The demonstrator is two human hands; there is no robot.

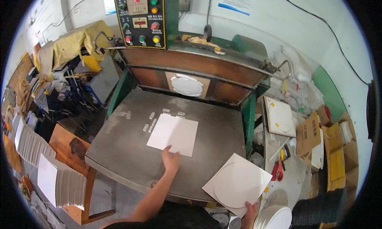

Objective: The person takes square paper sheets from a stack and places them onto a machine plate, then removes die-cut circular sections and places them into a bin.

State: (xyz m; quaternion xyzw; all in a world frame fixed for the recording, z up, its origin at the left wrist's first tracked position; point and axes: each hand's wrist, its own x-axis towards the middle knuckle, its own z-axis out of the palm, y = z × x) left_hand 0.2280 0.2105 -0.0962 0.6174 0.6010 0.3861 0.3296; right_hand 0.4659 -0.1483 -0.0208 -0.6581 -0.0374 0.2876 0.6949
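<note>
A blank white square card (173, 133) lies flat on the grey metal bed (119, 137) of a press. Its far edges are beside several small metal blocks (152, 121). My left hand (171, 161) reaches over the bed and touches the card's near edge, thumb and forefinger apart. Off the bed's near right corner, my right hand (249, 215) grips a second white square card (238, 181) by its lower corner. A large circle is cut or pressed into that card. Just below this hand stands a stack of white round discs (278, 219).
Above the bed, the raised brown platen (147, 70) carries a round die (187, 85). A control box (141, 20) hangs at upper left. Stacked white cards (67, 185) stand on a wooden chair (93, 181) at left. Red scissors (279, 172) and cardboard boxes (308, 135) are at right.
</note>
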